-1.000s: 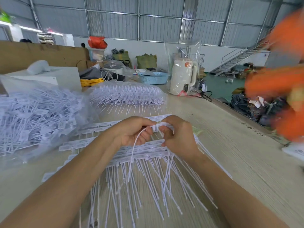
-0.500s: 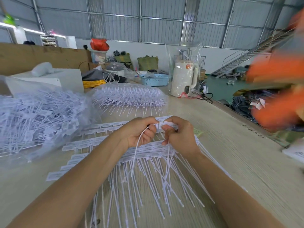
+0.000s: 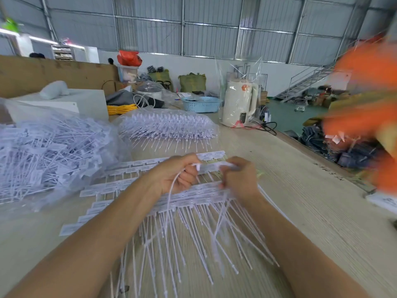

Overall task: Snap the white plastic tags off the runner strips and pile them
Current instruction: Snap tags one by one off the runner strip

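Note:
Several white runner strips (image 3: pixel 107 188) with rows of tags and long thin tails lie fanned across the table in front of me. My left hand (image 3: pixel 178 175) grips one white tag, its tail (image 3: pixel 171 190) curving down from the fist. My right hand (image 3: pixel 240 181) grips a lifted runner strip (image 3: pixel 211 167) just beside the left hand; this strip's tails hang toward me and look blurred. A heap of loose white tags (image 3: pixel 43 153) sits at the left, partly under clear plastic.
A clear bag of unsnapped strips (image 3: pixel 167 127) lies beyond my hands. Farther back stand a cream kettle (image 3: pixel 238 104) in plastic wrap, a blue basket (image 3: pixel 202 104) and a white box (image 3: pixel 71 104). A blurred orange shape (image 3: pixel 365 108) fills the right edge, beyond the table edge (image 3: pixel 322 160).
Both hands stay together on the strip, with the right hand shifting slightly and blurring. The view has tilted a little; the orange shape at the right keeps moving.

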